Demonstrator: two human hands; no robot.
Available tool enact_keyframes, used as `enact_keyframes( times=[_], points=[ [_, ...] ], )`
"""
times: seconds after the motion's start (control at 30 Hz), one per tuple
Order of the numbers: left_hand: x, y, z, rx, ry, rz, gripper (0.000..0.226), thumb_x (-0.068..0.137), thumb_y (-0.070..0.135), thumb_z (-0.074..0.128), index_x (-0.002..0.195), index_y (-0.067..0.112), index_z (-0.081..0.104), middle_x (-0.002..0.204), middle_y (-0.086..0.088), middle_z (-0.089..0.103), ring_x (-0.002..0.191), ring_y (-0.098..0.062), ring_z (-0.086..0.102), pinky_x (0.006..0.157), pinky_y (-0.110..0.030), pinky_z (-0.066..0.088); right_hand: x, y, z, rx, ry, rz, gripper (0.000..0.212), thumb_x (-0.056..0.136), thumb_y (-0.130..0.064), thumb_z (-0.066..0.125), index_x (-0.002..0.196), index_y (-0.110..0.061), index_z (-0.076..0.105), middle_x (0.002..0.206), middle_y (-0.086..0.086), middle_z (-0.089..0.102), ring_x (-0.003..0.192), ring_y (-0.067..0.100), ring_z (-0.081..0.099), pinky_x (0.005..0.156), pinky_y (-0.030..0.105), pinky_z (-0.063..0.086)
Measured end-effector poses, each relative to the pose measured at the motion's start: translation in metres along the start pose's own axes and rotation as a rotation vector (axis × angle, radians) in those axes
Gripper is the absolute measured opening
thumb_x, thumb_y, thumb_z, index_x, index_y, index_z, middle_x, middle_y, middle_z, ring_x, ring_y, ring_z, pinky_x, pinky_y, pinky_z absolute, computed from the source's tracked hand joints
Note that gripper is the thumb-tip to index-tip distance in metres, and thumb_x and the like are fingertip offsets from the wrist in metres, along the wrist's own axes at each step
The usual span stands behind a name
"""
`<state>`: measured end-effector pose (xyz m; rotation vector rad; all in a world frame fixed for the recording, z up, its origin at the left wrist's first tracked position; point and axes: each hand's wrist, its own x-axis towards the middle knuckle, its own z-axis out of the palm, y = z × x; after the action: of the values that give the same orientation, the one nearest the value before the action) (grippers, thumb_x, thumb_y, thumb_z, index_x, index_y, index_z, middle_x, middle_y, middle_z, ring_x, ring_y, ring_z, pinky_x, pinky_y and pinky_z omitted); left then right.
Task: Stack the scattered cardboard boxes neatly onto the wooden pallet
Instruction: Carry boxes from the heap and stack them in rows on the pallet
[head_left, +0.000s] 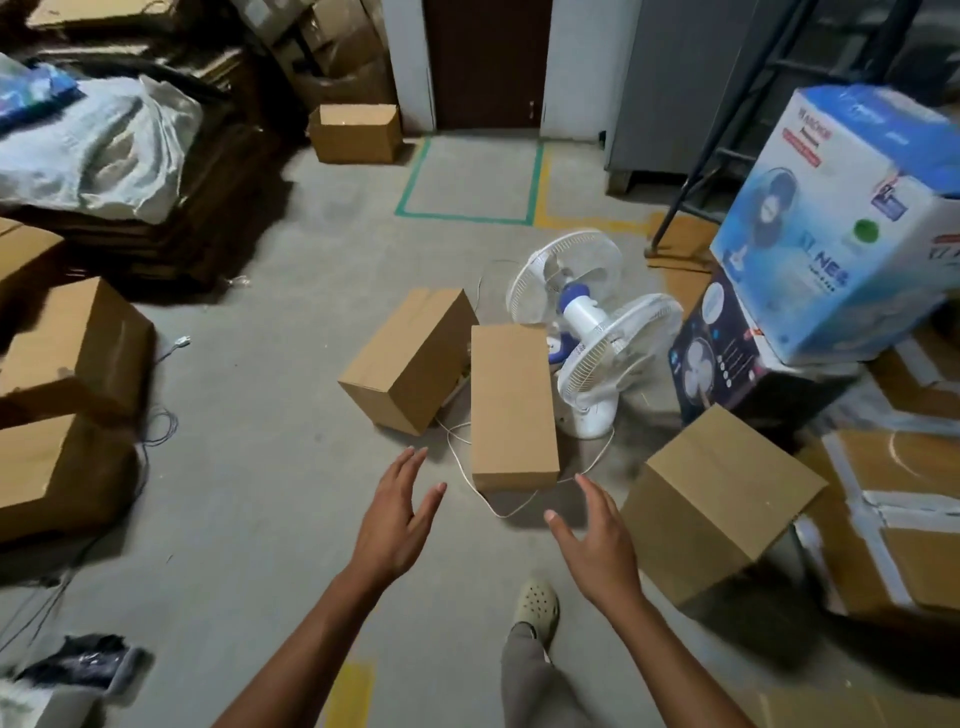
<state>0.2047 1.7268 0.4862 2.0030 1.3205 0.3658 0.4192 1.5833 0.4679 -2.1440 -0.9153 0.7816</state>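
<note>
A long plain cardboard box (511, 410) lies on the concrete floor straight ahead. A second box (410, 361) leans tilted just left of it, and a third (717, 499) sits to the right. My left hand (397, 519) and right hand (597, 545) reach forward with fingers spread, palms facing each other, a short way in front of the long box's near end and touching nothing. Several more plain boxes (72, 348) are stacked at the left edge. A small box (356, 132) stands far back by the door. No pallet is visible.
Two white fans (592, 332) lie behind the long box, with a white cord (498, 512) looping under it. Printed fan cartons (841, 218) and taped boxes (893, 525) crowd the right. Flattened cardboard and a sack (104, 145) fill the back left. My shoe (537, 605) is below.
</note>
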Motion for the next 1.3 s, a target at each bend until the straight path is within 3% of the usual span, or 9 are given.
enact_keyframes(
  times=[0.2, 0.37, 0.7, 0.8, 0.87, 0.93, 1.03, 1.13, 1.3],
  points=[
    [0.150, 0.005, 0.044, -0.408, -0.014, -0.347, 0.055, 0.100, 0.050, 0.050, 0.147, 0.022, 0.046, 0.153, -0.003, 0.046, 0.139, -0.024, 0.044, 0.113, -0.042, 0.037, 0.143, 0.012, 0.001, 0.019, -0.094, 0.176, 0.068, 0.095, -0.041, 0.066, 0.154, -0.023, 0.038, 0.158, 0.002, 0.040, 0.142, 0.023, 0.043, 0.110, 0.035, 0.041],
    [0.257, -0.052, 0.101, -0.770, 0.021, -0.663, 0.026, 0.106, 0.038, 0.044, 0.124, 0.021, 0.053, 0.133, -0.006, 0.053, 0.136, -0.026, 0.045, 0.111, -0.044, 0.036, 0.252, 0.057, 0.047, 0.018, -0.147, 0.324, 0.063, 0.096, -0.038, 0.066, 0.150, -0.018, 0.042, 0.150, 0.005, 0.049, 0.133, 0.024, 0.051, 0.100, 0.031, 0.042],
    [0.392, -0.238, 0.292, -0.792, -0.180, -0.842, 0.062, 0.104, 0.048, 0.045, 0.152, 0.011, 0.039, 0.154, -0.013, 0.043, 0.143, -0.030, 0.039, 0.116, -0.047, 0.033, 0.415, 0.212, 0.194, -0.045, -0.153, 0.549, 0.054, 0.097, -0.025, 0.063, 0.146, -0.008, 0.047, 0.146, 0.013, 0.053, 0.131, 0.032, 0.051, 0.098, 0.031, 0.041],
    [0.416, -0.275, 0.331, -0.790, -0.213, -0.832, 0.065, 0.103, 0.050, 0.044, 0.156, 0.012, 0.034, 0.160, -0.013, 0.036, 0.147, -0.030, 0.033, 0.120, -0.048, 0.028, 0.449, 0.254, 0.227, -0.048, -0.136, 0.617, 0.067, 0.090, -0.034, 0.067, 0.145, -0.005, 0.043, 0.146, 0.016, 0.052, 0.131, 0.034, 0.051, 0.100, 0.034, 0.042],
    [0.430, -0.294, 0.353, -0.819, -0.231, -0.837, 0.068, 0.103, 0.052, 0.043, 0.158, 0.015, 0.029, 0.163, -0.011, 0.029, 0.151, -0.028, 0.026, 0.122, -0.047, 0.023, 0.466, 0.287, 0.247, 0.058, -0.083, 0.696, 0.089, 0.070, -0.050, 0.072, 0.143, -0.006, 0.045, 0.141, 0.013, 0.057, 0.125, 0.034, 0.057, 0.099, 0.040, 0.048],
    [0.438, -0.307, 0.370, -0.847, -0.297, -0.835, 0.064, 0.103, 0.054, 0.040, 0.156, 0.020, 0.032, 0.162, -0.007, 0.032, 0.150, -0.026, 0.027, 0.122, -0.046, 0.022, 0.480, 0.315, 0.263, 0.206, -0.056, 0.774, 0.088, 0.069, -0.046, 0.072, 0.143, -0.010, 0.043, 0.139, 0.010, 0.058, 0.122, 0.031, 0.058, 0.090, 0.041, 0.047],
    [0.438, -0.310, 0.386, -0.865, -0.343, -0.819, 0.035, 0.104, 0.042, 0.040, 0.124, 0.021, 0.058, 0.120, -0.008, 0.060, 0.113, -0.025, 0.054, 0.101, -0.038, 0.040, 0.487, 0.322, 0.276, 0.247, -0.053, 0.807, 0.066, 0.076, -0.032, 0.071, 0.137, -0.024, 0.046, 0.135, 0.004, 0.058, 0.117, 0.028, 0.057, 0.084, 0.043, 0.046],
    [0.422, -0.299, 0.387, -0.818, -0.305, -0.852, 0.022, 0.104, 0.031, 0.041, 0.093, 0.021, 0.057, 0.070, 0.004, 0.063, 0.067, -0.009, 0.059, 0.071, -0.027, 0.042, 0.472, 0.318, 0.280, 0.048, 0.006, 0.736, 0.055, 0.070, -0.028, 0.074, 0.118, -0.034, 0.047, 0.124, 0.009, 0.058, 0.106, 0.031, 0.060, 0.087, 0.044, 0.057],
    [0.367, -0.309, 0.362, -0.753, -0.264, -0.944, 0.023, 0.099, 0.037, 0.050, 0.087, 0.019, 0.055, 0.075, 0.000, 0.046, 0.072, -0.015, 0.045, 0.085, -0.037, 0.037, 0.406, 0.295, 0.276, 0.118, -0.082, 0.697, 0.052, 0.084, -0.002, 0.074, 0.121, -0.015, 0.040, 0.119, 0.009, 0.060, 0.104, 0.023, 0.058, 0.085, 0.034, 0.051]
  ],
)
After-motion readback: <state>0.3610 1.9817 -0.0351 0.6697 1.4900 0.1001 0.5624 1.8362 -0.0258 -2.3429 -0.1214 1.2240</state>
